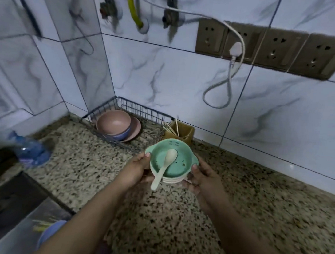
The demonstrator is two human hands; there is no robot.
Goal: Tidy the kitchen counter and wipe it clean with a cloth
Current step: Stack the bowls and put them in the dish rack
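A green dish [180, 163] with small side handles tops a short stack of pale plates [173, 180], held above the speckled granite counter [196, 218]. My left hand [137, 169] grips the stack's left rim, thumb on top. My right hand [203, 176] grips its right rim the same way. A cream spoon [165, 166] lies in the green dish, its handle sticking out over the near edge. No cloth is in view.
A wire rack [136, 112] in the back corner holds a pink bowl [113, 123] on a blue bowl and a pink plate. A tan chopstick holder [182, 131] stands beside it. A plastic bottle [32, 153] lies at left near the sink [8, 205]. A white cable [225, 85] hangs from wall sockets.
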